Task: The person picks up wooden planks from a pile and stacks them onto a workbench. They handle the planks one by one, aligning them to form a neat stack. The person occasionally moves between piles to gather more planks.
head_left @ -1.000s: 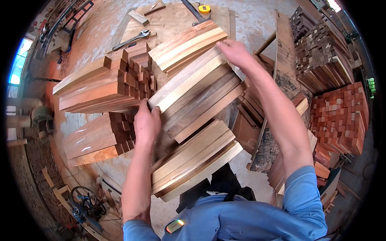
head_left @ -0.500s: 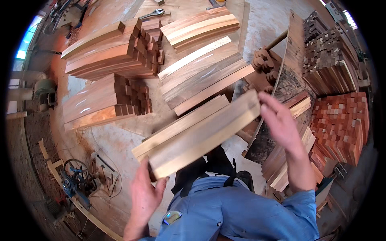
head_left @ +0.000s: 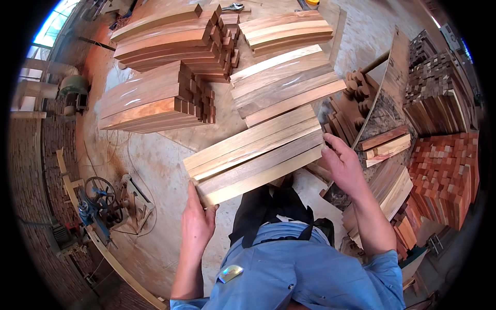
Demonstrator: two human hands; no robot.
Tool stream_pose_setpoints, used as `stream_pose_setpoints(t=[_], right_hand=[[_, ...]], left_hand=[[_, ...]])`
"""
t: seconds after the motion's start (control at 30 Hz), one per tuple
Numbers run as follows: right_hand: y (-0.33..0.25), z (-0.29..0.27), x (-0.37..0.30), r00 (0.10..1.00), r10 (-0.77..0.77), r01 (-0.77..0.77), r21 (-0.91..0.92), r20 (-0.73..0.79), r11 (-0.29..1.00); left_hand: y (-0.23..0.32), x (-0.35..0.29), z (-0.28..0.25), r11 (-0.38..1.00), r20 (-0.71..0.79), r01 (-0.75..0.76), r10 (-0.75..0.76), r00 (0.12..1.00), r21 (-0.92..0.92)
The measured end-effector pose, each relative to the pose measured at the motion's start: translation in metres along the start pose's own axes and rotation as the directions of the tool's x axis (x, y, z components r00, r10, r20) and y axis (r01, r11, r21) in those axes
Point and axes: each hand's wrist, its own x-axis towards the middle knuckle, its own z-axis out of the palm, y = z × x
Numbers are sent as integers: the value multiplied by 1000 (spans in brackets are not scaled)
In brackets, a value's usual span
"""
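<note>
The left hand (head_left: 198,223) and right hand (head_left: 343,164) grip opposite ends of a grey-brown wooden plank (head_left: 262,169), thumbs on the near side, along the person's side of the pale plank stack (head_left: 253,140); whether it bears fully there I cannot tell. Beyond that stack sits a mixed-tone plank stack (head_left: 287,85), with a reddish-brown plank stack (head_left: 140,98) to its far left. Letting one end go early could tip the plank toward the person's legs (head_left: 268,209), and uneven lowering might pinch a fingertip.
</note>
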Motion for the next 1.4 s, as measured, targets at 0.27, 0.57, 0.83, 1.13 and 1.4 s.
stream_pose_setpoints(t=[0.27,0.57,0.83,1.13,1.4], right_hand=[[9,8,-6,998,59,-53,276,-13,960],[11,6,-9,995,102,-90,438,-3,895],[38,-45,44,952,125,-64,219,-279,974],[68,-36,147,966,-103,-52,-569,-236,820],[79,-21,167,939,39,-204,-463,-342,862]], left_hand=[[-7,-3,20,991,-105,-49,62,993,122],[5,0,-2,985,-101,-30,48,994,169],[41,127,-19,921,-5,-63,66,998,-385],[120,254,37,730,261,-663,616,743,167],[168,289,89,661,424,-707,582,694,250]])
